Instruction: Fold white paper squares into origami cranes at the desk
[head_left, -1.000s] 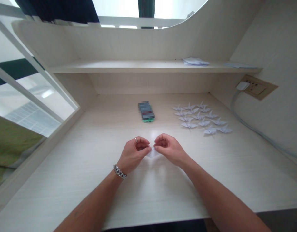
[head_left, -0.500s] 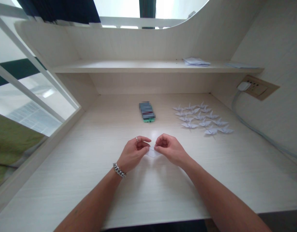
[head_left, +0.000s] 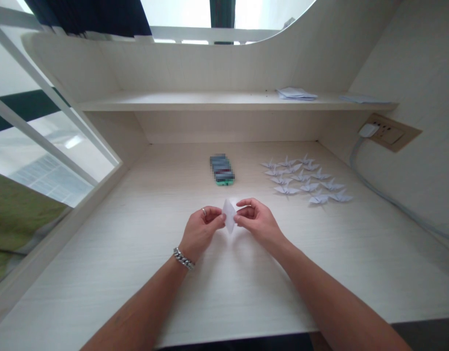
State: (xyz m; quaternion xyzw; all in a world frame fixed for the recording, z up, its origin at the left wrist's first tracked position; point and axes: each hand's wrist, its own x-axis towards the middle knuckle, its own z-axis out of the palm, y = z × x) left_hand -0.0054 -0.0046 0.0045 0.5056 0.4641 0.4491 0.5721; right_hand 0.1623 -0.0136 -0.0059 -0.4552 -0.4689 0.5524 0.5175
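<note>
A small folded piece of white paper [head_left: 229,214] stands upright between my two hands, just above the pale wooden desk [head_left: 136,253]. My left hand [head_left: 202,232], with a ring and a chain bracelet, pinches its left edge. My right hand [head_left: 258,223] pinches its right edge with thumb and forefinger. Both hands are closed on the paper. Several finished white paper cranes [head_left: 306,179] lie in rows on the desk to the right, beyond my right hand.
A phone [head_left: 222,169] lies flat at the desk's middle back. A shelf [head_left: 195,100] above holds a stack of white paper [head_left: 296,93]. On the right wall a socket [head_left: 389,130] has a plug and cable. A window [head_left: 45,146] runs along the left.
The paper lay low and flat between my fingertips; now it is turned up on edge and lifted slightly, with both hands shifted a little toward the back.
</note>
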